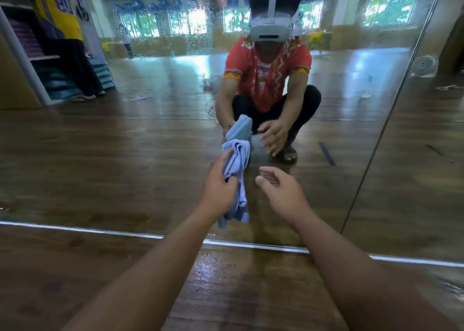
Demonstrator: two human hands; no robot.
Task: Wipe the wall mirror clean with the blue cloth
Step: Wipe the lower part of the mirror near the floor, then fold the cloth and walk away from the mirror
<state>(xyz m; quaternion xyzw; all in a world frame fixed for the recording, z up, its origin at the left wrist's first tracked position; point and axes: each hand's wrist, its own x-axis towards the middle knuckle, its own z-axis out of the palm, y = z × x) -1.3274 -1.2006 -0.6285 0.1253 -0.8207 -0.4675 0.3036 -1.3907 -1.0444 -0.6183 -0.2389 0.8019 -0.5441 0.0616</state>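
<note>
The wall mirror point(125, 155) fills most of the view and reaches down to the floor; water droplets speckle its upper part. My left hand point(218, 180) grips the bunched blue cloth point(237, 162), holding it up against the lower glass, and a tail of the cloth hangs down below my fist. My right hand point(278, 187) hovers just to the right of the cloth with its fingers loosely curled and holds nothing. My squatting reflection with both hands shows right behind them.
A metal strip point(100, 230) runs along the mirror's bottom edge above the wet wooden floor point(226, 280). A vertical seam point(376, 142) divides the mirror panels at right. Shelves with stacked mats point(57, 79) appear reflected at left.
</note>
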